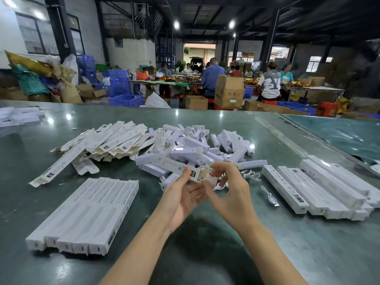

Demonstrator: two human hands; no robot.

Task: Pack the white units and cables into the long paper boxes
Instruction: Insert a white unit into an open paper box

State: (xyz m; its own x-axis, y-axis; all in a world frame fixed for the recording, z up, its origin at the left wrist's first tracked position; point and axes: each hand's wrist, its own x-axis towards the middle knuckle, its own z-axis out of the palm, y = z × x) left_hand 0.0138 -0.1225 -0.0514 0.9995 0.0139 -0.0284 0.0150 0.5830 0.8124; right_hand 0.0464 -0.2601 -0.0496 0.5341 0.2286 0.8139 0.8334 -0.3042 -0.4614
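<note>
A large dim workshop with a dark beamed ceiling (236, 9) and round ceiling lamps (176, 24). White walls with tall windows (37, 33) on the left. A glossy green worktable (61, 124) fills the foreground. Behind it stand blue plastic crates (125, 99), cardboard boxes (229, 91), red stools (327, 109) and seated workers (211, 77) at long tables.

Both bare forearms extend from the near edge toward the centre and converge. The left hand (183, 194) is palm up, thumb raised and pinching, fingers curled beneath. The right hand (228, 190) sits just right of it, back toward the camera, fingers bent downward, thumb and forefinger pinching. The fingertips nearly meet.
</note>
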